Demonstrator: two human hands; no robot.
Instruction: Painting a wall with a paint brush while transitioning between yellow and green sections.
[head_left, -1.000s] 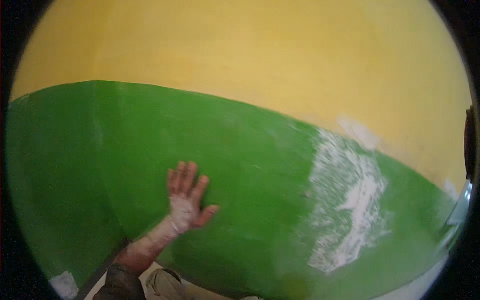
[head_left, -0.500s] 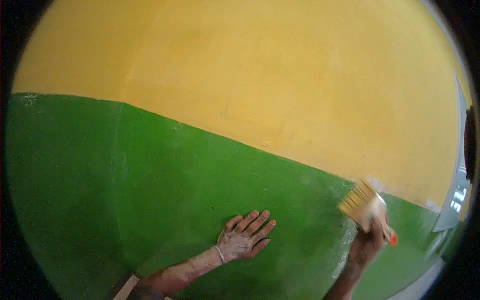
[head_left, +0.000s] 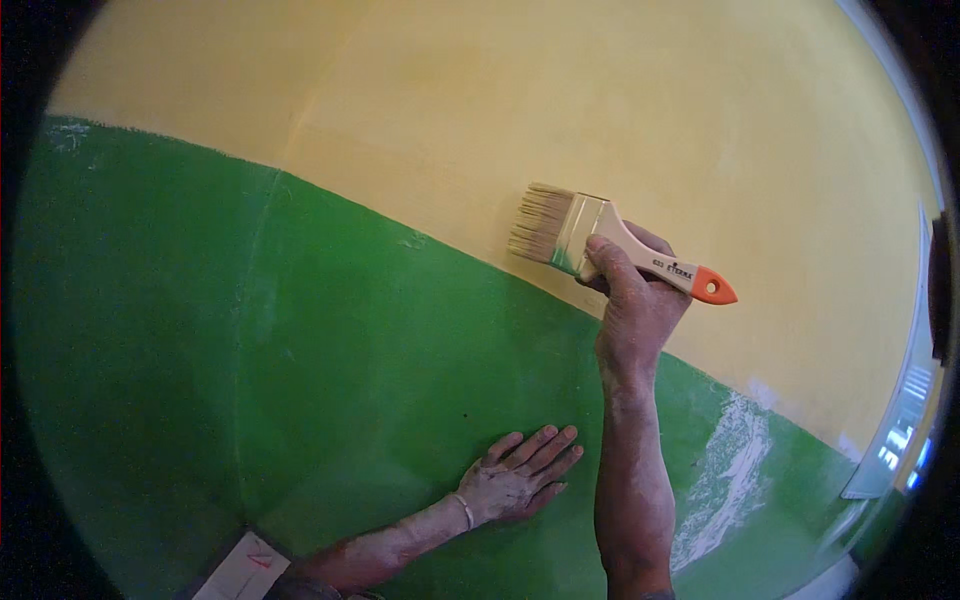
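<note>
1. Now the wide, flat paintbrush with tan bristles and a cream handle [head_left: 612,228] is just above the landmark, the slanting paint line [head_left: 430,240], against the smooth yellow upper wall [head_left: 430,90].
2. Half a second ago the brush was a blur farther down that line, by the upper end of the rough white patch [head_left: 735,470]. It has since shifted up and leftward along the line, so the patch, below the line toward its right end, is no longer covered by brush or hand, and the bristles face yellow paint instead.
3. The brush's bristles point left and slightly up; its orange handle tip [head_left: 714,286] points right and slightly down. Its long axis runs nearly parallel to the line, a little shallower.
4. The bare right hand [head_left: 640,320], reaching up across the line, pinches the neck of the handle, thumb on the near face and fingers behind. Whether the bristles touch the wall, I cannot tell.
5. Below the line, the bare, whitish-dusted left hand [head_left: 505,488] appears to rest flat on the green lower wall [head_left: 340,340], fingers loosely spread, holding nothing visible.
</note>
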